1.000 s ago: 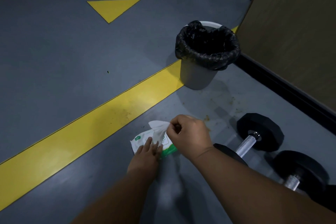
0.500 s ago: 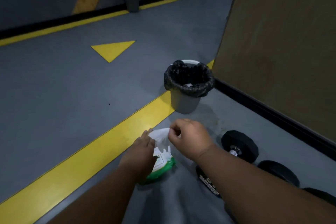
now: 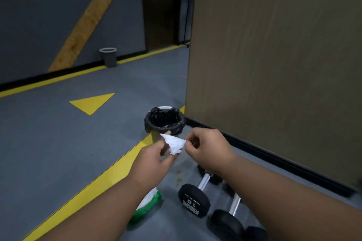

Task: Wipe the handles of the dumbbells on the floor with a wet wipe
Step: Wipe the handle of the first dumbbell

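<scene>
Flanking the dumbbells (image 3: pixel 197 193): wipe pack (image 3: pixel 147 206), lined bin (image 3: pixel 164 121).

A bin with black liner (image 3: pixel 164 121), and far off, seemingly another grey bin (image 3: pixel 108 56).

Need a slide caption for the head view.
Both hands, left and right, pinch a wet wipe above the dumbbells and wipe pack.

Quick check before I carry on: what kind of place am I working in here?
Most likely a gym floor: two black dumbbells lie on grey flooring marked with yellow lines, beside a lined bin.
</scene>
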Available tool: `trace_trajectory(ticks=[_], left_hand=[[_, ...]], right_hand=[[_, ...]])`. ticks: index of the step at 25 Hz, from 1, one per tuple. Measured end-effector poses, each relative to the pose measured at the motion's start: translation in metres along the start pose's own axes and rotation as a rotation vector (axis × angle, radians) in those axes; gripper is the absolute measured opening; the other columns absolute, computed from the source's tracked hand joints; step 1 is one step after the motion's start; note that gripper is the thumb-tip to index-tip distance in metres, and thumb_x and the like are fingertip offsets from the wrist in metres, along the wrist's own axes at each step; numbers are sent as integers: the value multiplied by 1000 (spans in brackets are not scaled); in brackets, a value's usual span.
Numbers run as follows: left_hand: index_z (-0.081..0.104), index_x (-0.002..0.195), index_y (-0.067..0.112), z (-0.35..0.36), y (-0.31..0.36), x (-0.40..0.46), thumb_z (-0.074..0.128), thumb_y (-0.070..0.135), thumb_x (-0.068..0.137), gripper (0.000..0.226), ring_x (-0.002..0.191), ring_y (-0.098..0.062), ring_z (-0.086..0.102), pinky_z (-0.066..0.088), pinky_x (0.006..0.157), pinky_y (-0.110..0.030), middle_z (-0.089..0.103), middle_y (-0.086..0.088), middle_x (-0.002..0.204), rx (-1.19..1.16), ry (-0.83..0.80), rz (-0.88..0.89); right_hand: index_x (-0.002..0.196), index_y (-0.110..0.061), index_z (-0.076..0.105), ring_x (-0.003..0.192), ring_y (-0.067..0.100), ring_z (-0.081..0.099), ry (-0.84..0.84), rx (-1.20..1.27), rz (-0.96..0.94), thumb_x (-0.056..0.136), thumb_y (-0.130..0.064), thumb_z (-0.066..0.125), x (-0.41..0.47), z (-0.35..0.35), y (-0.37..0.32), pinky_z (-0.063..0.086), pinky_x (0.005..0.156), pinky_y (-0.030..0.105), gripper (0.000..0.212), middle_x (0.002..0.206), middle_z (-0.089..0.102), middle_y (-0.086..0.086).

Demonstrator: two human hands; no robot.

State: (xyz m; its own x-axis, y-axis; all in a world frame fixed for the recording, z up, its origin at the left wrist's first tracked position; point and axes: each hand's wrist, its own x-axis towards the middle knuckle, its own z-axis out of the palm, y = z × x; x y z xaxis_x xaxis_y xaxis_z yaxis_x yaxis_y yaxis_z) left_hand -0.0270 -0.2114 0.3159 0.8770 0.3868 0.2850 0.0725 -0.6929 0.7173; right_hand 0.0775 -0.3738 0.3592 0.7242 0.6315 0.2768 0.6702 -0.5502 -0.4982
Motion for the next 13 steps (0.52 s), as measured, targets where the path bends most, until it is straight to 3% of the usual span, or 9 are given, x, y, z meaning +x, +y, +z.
trace_trajectory(ticks=[2,5,9,13], left_hand=[[64,106,26,-2,31,-10,73,50,79,37,89,6,64,52,77,-17,69,23,88,-123,-78,42],[66,87,28,7,62,-20,73,26,86,8,85,5,63,47,74,-12,69,21,86,-264,-217,95],[74,95,23,45,89,-13,62,8,92,19,82,6,64,45,67,-11,73,16,105,-322,-281,35],[77,80,22,77,134,12,75,15,85,8,78,-3,69,50,70,-19,76,6,85,-324,-299,54]], right_hand=[[84,-26,66,70,5,63,-2,-9,44,89,-35,63,-15,-28,2,57,68,35,11,75,67,-10],[81,-27,68,68,4,65,15,121,156,88,-32,66,-40,-46,19,58,68,34,9,73,69,-9],[81,-27,68,67,11,67,-35,334,300,88,-36,68,-84,-39,64,60,69,41,11,75,72,-6],[84,-26,67,71,16,67,-9,440,302,86,-39,64,-91,-57,104,58,70,45,14,80,72,-3]])
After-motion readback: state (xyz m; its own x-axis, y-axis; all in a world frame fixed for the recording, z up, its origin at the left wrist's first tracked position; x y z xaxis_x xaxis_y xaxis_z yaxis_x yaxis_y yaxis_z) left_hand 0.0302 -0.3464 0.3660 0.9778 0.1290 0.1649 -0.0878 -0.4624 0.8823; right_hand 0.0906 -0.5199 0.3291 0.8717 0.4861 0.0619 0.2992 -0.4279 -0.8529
